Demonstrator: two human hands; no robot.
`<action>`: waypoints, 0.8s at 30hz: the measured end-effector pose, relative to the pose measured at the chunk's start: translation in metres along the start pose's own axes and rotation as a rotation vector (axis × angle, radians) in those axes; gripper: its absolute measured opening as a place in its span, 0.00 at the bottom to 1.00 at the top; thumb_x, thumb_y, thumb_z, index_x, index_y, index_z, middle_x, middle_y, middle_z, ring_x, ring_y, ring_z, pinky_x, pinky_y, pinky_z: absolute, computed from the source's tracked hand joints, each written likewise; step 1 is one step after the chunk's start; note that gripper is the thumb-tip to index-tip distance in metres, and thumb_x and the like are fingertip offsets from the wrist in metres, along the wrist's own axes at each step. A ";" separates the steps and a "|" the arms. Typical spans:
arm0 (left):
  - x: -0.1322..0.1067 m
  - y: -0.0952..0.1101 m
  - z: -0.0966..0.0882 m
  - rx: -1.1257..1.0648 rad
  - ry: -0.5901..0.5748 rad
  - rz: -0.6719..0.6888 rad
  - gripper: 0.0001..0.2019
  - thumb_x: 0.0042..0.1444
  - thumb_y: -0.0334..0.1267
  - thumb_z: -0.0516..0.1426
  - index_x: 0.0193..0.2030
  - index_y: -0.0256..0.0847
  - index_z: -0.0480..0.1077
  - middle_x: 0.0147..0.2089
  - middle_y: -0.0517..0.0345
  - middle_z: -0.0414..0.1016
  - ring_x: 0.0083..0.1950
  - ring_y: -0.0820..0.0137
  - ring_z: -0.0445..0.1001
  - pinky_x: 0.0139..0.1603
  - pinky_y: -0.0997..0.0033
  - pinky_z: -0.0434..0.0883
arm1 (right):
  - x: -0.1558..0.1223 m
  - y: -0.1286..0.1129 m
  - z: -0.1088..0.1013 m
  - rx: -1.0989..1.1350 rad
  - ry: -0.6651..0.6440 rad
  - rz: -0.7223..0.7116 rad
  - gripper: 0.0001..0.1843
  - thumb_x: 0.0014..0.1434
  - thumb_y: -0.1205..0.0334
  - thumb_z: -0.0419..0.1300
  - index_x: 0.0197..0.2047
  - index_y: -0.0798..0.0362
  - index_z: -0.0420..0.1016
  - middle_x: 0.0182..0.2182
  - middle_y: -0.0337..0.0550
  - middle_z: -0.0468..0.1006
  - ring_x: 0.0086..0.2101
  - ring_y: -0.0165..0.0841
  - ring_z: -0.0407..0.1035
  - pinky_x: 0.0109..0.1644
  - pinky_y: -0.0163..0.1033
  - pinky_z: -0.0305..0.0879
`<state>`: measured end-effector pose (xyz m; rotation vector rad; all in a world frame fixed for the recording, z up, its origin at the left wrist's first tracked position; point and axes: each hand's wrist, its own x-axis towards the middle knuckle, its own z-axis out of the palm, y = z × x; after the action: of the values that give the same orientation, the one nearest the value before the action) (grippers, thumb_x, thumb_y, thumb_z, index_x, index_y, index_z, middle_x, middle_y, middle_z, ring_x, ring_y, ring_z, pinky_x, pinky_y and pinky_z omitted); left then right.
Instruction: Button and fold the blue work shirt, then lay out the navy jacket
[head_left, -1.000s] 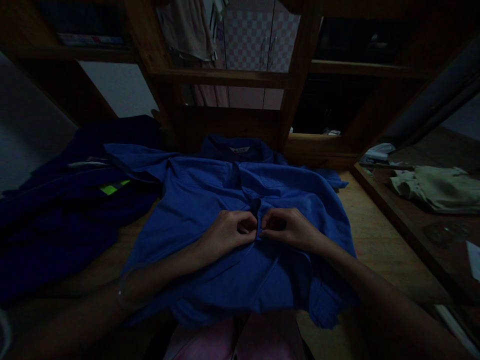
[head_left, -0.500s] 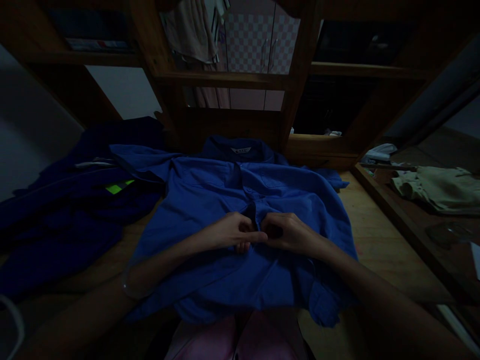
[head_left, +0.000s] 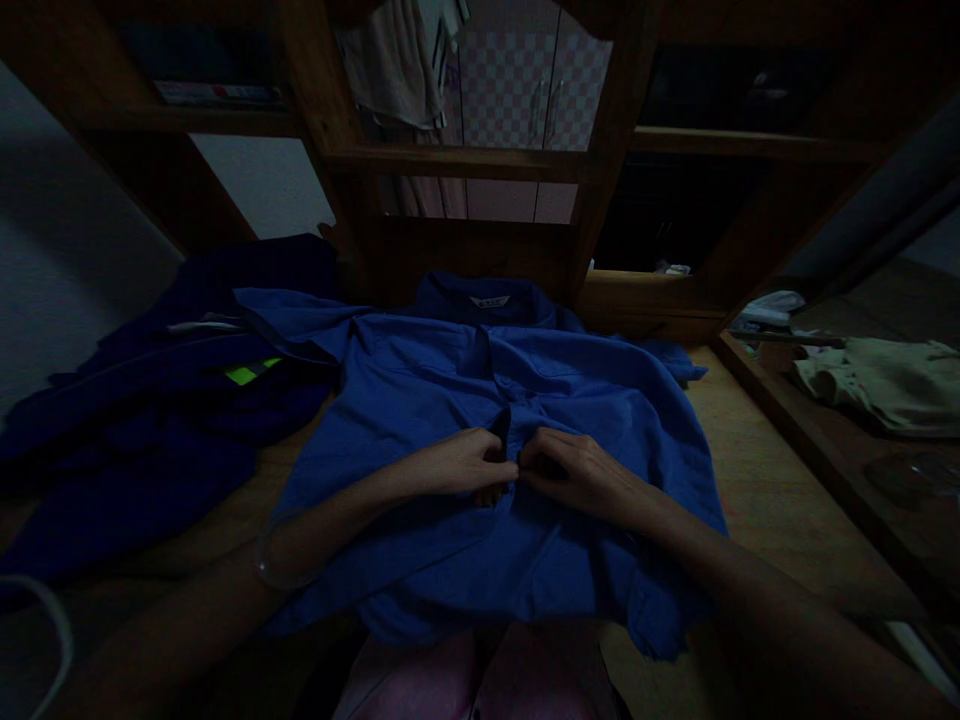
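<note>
Blue shirt (head_left: 420, 400) lies spread front-up on the wooden table (head_left: 750, 470), collar (head_left: 487, 298) at the far edge against the wooden shelf unit (head_left: 465, 160), hem hanging over the near edge. Both hands meet at the centre placket, about mid-chest. Left hand (head_left: 466, 464) and right hand (head_left: 571, 468) are fingertip to fingertip, each pinching the fabric edge on its own side of the front opening. Too dark to tell if a button sits between the fingers. Clear bangle (head_left: 274, 550) on the left wrist. Dark navy garment (head_left: 150, 420) with a yellow-green stripe (head_left: 251, 372) is piled just left of the shirt, touching its sleeve. Pale folded cloth (head_left: 885, 385) sits well apart on the surface to the right. Pink fabric (head_left: 480, 675) shows below the hem at the near edge.
</note>
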<state>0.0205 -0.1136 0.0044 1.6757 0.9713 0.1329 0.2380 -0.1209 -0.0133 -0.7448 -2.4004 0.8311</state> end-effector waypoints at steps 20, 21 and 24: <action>0.000 -0.001 0.000 -0.237 -0.079 -0.023 0.11 0.57 0.40 0.53 0.33 0.32 0.68 0.26 0.56 0.71 0.27 0.74 0.72 0.29 0.77 0.69 | 0.001 0.000 -0.002 0.540 -0.031 0.230 0.13 0.63 0.55 0.63 0.41 0.56 0.69 0.32 0.41 0.74 0.33 0.34 0.72 0.37 0.34 0.67; 0.000 -0.001 0.001 -0.251 -0.079 -0.033 0.11 0.57 0.40 0.53 0.32 0.32 0.68 0.26 0.57 0.71 0.26 0.74 0.72 0.28 0.77 0.69 | 0.001 -0.001 -0.003 0.543 -0.024 0.231 0.13 0.63 0.55 0.63 0.41 0.56 0.70 0.33 0.41 0.74 0.34 0.35 0.72 0.37 0.34 0.67; 0.001 0.000 0.002 -0.287 -0.084 -0.053 0.12 0.56 0.40 0.54 0.30 0.32 0.68 0.25 0.57 0.70 0.25 0.75 0.71 0.27 0.78 0.68 | 0.001 -0.001 -0.004 0.587 -0.017 0.235 0.13 0.63 0.55 0.64 0.41 0.57 0.69 0.34 0.42 0.74 0.35 0.35 0.72 0.38 0.35 0.68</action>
<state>0.0225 -0.1142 0.0033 1.3810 0.8876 0.1582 0.2390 -0.1192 -0.0099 -0.7760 -1.9366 1.5468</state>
